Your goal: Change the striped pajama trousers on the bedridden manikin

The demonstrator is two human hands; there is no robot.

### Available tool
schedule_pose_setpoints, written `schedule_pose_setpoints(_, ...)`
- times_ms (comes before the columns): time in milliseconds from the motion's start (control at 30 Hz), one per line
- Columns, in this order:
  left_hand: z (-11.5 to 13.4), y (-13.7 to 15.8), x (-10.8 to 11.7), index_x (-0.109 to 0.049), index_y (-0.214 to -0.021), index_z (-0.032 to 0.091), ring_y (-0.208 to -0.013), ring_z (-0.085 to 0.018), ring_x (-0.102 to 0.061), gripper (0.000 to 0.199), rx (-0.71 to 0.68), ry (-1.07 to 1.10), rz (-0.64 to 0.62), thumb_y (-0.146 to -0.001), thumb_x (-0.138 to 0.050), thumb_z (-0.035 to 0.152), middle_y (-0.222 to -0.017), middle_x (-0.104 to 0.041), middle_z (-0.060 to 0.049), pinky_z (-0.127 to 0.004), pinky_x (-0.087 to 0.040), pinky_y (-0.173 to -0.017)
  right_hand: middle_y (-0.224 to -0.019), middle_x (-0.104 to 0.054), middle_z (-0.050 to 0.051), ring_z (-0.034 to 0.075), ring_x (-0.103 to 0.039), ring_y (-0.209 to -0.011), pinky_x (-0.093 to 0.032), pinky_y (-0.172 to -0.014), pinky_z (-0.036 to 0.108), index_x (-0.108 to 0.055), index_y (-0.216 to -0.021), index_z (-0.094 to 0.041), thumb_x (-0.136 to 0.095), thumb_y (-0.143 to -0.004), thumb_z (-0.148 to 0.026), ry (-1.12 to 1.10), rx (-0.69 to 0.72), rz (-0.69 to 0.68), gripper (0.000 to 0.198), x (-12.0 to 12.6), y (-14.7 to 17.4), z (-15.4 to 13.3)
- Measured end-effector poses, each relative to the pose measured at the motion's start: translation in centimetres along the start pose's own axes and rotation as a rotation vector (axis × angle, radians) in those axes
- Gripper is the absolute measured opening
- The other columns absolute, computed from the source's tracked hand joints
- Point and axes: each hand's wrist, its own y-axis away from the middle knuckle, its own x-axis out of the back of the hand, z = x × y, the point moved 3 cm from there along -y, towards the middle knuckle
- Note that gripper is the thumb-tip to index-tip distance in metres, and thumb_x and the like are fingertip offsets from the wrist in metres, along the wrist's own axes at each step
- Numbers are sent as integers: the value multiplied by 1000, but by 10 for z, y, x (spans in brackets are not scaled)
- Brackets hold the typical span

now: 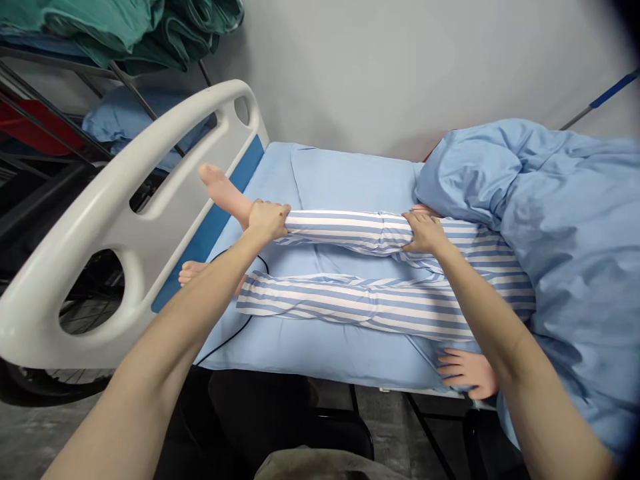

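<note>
Along bed (350, 180), far manikin leg (340, 223) could be twisted if grip slips on loose cloth; end board (160, 240) could be struck by bare foot (224, 192); thin cord (223, 345) could be snagged. Leg seen straight, clad in creased blue-white stripes. Ankle end wrapped by left hand (269, 220) fingers; upper cloth covered by right hand (425, 230), fingers spread.

The quilt (565, 200) is blocking part of your view
Your left forearm (193, 313) is hiding part of the manikin's (360, 300) near foot (191, 272); the quilt is covering its upper body and running out past the right edge
</note>
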Motion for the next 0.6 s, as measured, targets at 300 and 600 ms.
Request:
schedule_pose_setpoints(300, 0, 0, -38, -61, -119, 21, -112, -31, -61, 43, 46, 64, -53, -78, -60, 34, -114, -70, -15, -40, -33, -98, -144, -48, 18, 42, -43, -130, -33, -103, 62, -36, -145, -24, -74, -63, -45, 12, 7, -23, 92, -13, -3, -7)
schedule_pose_setpoints(600, -2, 10, -18, -62, -119, 20, -116, -33, -58, 45, 51, 109, -20, -76, -59, 35, -114, -69, -13, -42, -32, -101, -146, -47, 17, 42, -42, -133, -33, -106, 60, -37, -145, -22, -75, -61, -48, -48, 17, 25, 96, 0, 7, 4)
